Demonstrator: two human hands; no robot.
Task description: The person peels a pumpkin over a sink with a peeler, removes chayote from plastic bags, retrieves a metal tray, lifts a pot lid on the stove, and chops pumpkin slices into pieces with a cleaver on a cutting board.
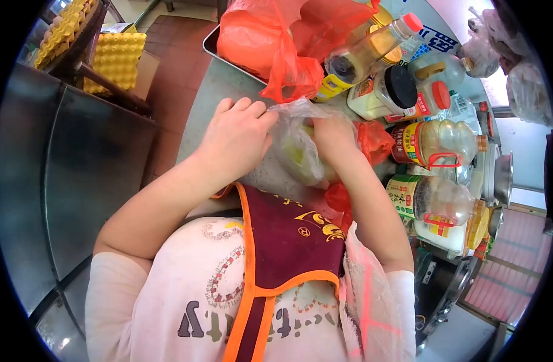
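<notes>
A clear plastic bag (288,136) with something pale green inside lies over the grey metal tabletop (195,120) in front of my body. My left hand (237,130) has its fingers curled closed, pinching the bag's upper left edge. On the other side, my right hand (337,142) reaches down into the bag's mouth. Plastic and the back of the hand hide most of its fingers, so its grip does not show. The kind of green contents cannot be made out. Red plastic (373,142) shows just beyond my right wrist.
Red plastic bags (258,36) fill a metal tray (211,45) at the back. Bottles and jars crowd the right: a glass bottle (373,51), a black-lidded jar (379,93), a sauce jug (433,143) and another jug (430,199). Yellow egg trays (113,60) stand left beyond a steel cabinet (95,181).
</notes>
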